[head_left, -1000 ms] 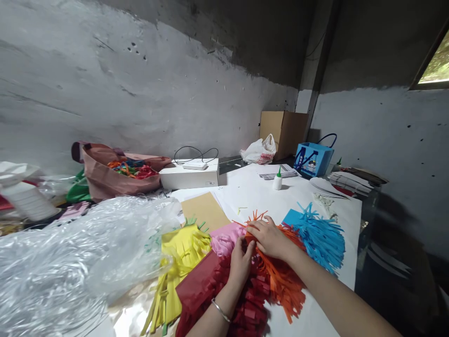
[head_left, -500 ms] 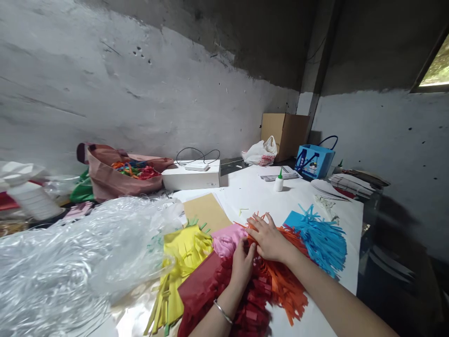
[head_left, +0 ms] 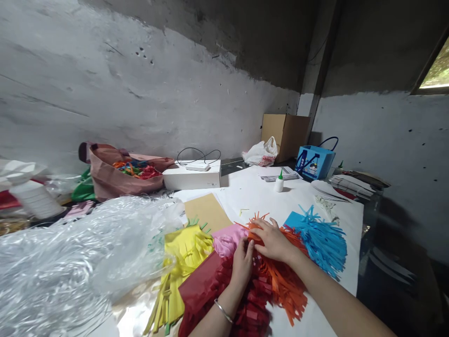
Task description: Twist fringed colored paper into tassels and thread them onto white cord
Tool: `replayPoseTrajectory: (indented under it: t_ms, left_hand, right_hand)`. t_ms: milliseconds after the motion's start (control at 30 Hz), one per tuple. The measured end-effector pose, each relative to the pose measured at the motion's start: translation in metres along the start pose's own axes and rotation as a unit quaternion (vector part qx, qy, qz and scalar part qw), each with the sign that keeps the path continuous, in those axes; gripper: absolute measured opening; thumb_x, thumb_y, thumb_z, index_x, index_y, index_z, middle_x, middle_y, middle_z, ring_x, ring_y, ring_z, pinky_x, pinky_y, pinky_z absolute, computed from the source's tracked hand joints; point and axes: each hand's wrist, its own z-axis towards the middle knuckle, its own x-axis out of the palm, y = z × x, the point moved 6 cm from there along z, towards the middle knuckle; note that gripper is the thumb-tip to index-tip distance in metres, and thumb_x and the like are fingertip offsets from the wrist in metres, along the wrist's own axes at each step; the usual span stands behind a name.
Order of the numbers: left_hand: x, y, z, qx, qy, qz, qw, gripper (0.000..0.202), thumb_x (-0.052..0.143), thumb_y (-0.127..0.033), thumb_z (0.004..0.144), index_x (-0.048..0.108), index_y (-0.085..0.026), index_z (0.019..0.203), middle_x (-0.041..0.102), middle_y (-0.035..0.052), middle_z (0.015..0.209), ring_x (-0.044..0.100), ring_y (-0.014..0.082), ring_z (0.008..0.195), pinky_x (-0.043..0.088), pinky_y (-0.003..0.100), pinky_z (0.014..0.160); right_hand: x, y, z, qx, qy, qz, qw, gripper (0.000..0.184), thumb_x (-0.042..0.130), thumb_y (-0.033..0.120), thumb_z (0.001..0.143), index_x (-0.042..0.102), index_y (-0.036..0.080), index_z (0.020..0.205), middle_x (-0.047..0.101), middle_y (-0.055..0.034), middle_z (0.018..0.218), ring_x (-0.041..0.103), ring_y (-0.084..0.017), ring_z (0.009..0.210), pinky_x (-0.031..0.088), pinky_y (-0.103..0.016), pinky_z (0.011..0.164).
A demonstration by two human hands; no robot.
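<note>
My left hand [head_left: 242, 260] is closed at the upper end of a bundle of orange fringed paper [head_left: 288, 292], its thumb and fingers pinching the edge. From the right, my right hand [head_left: 275, 239] grips the same orange paper, fingers bent over its top; what lies under the palm is hidden. Dark red fringed paper [head_left: 201, 281] spreads beneath my left wrist, which wears a silver bangle. Pink paper [head_left: 227, 239] lies just left of the hands, with yellow fringed paper [head_left: 189, 248] beyond it. Blue fringed paper [head_left: 322, 238] rests to the right.
A white glue bottle [head_left: 279, 183] with a green tip stands behind the hands. Clear plastic strands [head_left: 70, 262] heap up at left. Farther back are a pink bag [head_left: 115, 180] of coloured strips, a white box [head_left: 192, 179], a cardboard box [head_left: 294, 135] and a blue basket [head_left: 315, 161].
My right hand's fingers have shifted slightly down and right over the orange paper, curling more. My left hand keeps its place. The view has moved very slightly.
</note>
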Motion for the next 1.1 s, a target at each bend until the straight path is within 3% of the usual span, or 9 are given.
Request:
replayPoseTrajectory:
  t_ms: [400,600,767,833,933,1100]
  left_hand:
    - [0.0,-0.002,0.001,-0.002,0.008,-0.005,1.0,0.039,0.055,-0.057,0.086,0.065,-0.02,0.091,0.072,0.0065,0.09,0.067,0.0259,0.087,0.052,0.039,0.083]
    - [-0.001,0.003,0.001,-0.004,0.007,-0.005,1.0,0.041,0.056,-0.058,0.086,0.064,-0.019,0.089,0.071,0.0069,0.087,0.065,0.0253,0.083,0.051,0.038,0.081]
    - [0.0,0.007,0.001,-0.01,0.009,-0.014,1.0,0.044,0.055,-0.062,0.086,0.064,-0.019,0.09,0.071,0.0071,0.087,0.066,0.0261,0.084,0.052,0.036,0.079]
    - [0.001,0.007,0.001,-0.012,0.014,-0.018,1.0,0.046,0.054,-0.062,0.087,0.064,-0.018,0.093,0.071,0.0078,0.088,0.067,0.0267,0.086,0.052,0.037,0.079]
    - [0.001,0.007,0.001,-0.013,0.013,-0.02,1.0,0.046,0.055,-0.063,0.086,0.064,-0.018,0.093,0.072,0.0082,0.089,0.067,0.0265,0.085,0.053,0.037,0.079]
    - [0.0,0.007,0.001,-0.015,0.009,-0.018,1.0,0.044,0.056,-0.063,0.085,0.063,-0.02,0.088,0.07,0.0059,0.084,0.065,0.0245,0.078,0.052,0.036,0.075]
  right_hand:
    - [0.004,-0.011,0.004,0.037,-0.039,0.073,0.996,0.023,0.064,0.02,0.088,0.07,0.023,0.11,0.055,-0.011,0.142,0.049,-0.026,0.133,0.025,-0.055,0.112]
    - [0.001,-0.014,0.002,0.029,-0.061,0.073,0.995,0.024,0.063,0.013,0.084,0.07,0.022,0.106,0.057,-0.0113,0.139,0.052,-0.027,0.129,0.025,-0.059,0.111]
    - [-0.007,-0.017,-0.005,-0.012,-0.065,0.068,0.996,0.043,0.052,-0.005,0.077,0.065,0.02,0.11,0.056,-0.0097,0.138,0.053,-0.022,0.127,0.041,-0.042,0.104]
    - [-0.008,-0.017,-0.009,-0.036,-0.053,0.064,0.996,0.043,0.05,-0.009,0.075,0.067,0.021,0.102,0.054,-0.0071,0.14,0.054,-0.022,0.124,0.044,-0.038,0.1]
    - [-0.009,-0.016,-0.013,-0.059,-0.037,0.057,0.996,0.035,0.053,-0.007,0.076,0.071,0.021,0.086,0.057,-0.0047,0.138,0.057,-0.023,0.119,0.043,-0.039,0.1]
    - [-0.01,-0.018,-0.015,-0.067,-0.025,0.059,0.996,0.025,0.059,0.005,0.081,0.074,0.021,0.093,0.061,-0.0083,0.136,0.056,-0.024,0.124,0.039,-0.044,0.105]
